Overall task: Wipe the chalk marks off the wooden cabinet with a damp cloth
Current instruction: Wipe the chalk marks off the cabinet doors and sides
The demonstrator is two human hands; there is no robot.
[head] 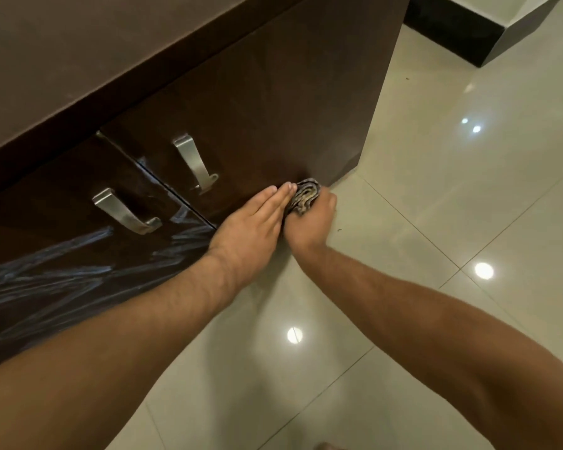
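Well, right hand (pixel 309 222) clamped round bunched grey striped cloth (pixel 306 194), low on dark brown wooden cabinet (pixel 273 92); left hand (pixel 247 222) flat alongside, fingers straight. Risk: white chalk scribbles (pixel 46 267) leftward smear under wadded cloth.

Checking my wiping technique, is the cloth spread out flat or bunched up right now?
Bunched up. The cloth is a crumpled wad gripped in the right hand, at the lower corner of the cabinet door.
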